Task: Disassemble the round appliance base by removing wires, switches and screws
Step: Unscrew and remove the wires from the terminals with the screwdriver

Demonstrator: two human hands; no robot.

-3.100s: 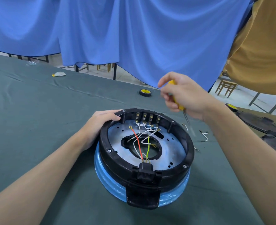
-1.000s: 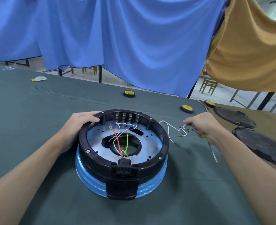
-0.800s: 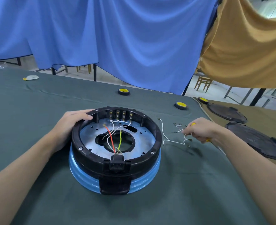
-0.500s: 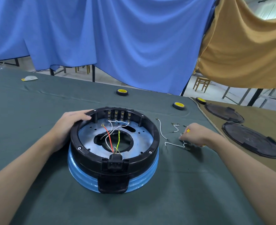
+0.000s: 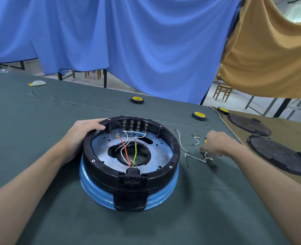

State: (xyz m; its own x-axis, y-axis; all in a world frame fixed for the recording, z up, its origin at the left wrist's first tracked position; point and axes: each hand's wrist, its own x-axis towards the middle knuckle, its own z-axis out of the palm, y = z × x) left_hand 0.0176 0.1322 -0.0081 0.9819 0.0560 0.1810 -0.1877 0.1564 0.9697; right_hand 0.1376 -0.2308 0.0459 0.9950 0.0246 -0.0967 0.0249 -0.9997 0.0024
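Two hands: both yours, bare forearms coming in from the bottom corners.
Left hand [image 5: 83, 135]: you've got it on the far-left rim of the round appliance base [image 5: 100, 171], fingers curled over the top of the black ring and gripping it.
Right hand [image 5: 217, 144]: down on the green cloth [image 5: 40, 121] to the right of the base and clear of it. It's clenched round a yellow-handled tool [image 5: 205, 140], with only a speck of yellow poking out of the fist. Can't tell if your fingertips touch the wire under them.
Base: open side up, mid-cloth, right in front of you. Black ring on a blue band, with a bare metal plate [image 5: 102, 152] inside that has a big hole in it.
Wires inside: red wire [image 5: 124, 151] and yellow-green wire [image 5: 135, 152] run up from the black socket [image 5: 132, 175] at the near edge. White wires [image 5: 128, 137] hang off the terminal row [image 5: 134, 125] on the far wall.
Loose wires [image 5: 180, 142]: a few short white ones on the cloth, between the base and your right hand.
Tape rolls [image 5: 137, 99]: three, black with yellow centres, toward the far edge.
Covers [image 5: 277, 156]: two round black ones on the tan cloth off to your right.
Backdrop: blue curtain [image 5: 128, 41], ochre one [image 5: 270, 50] beside it.
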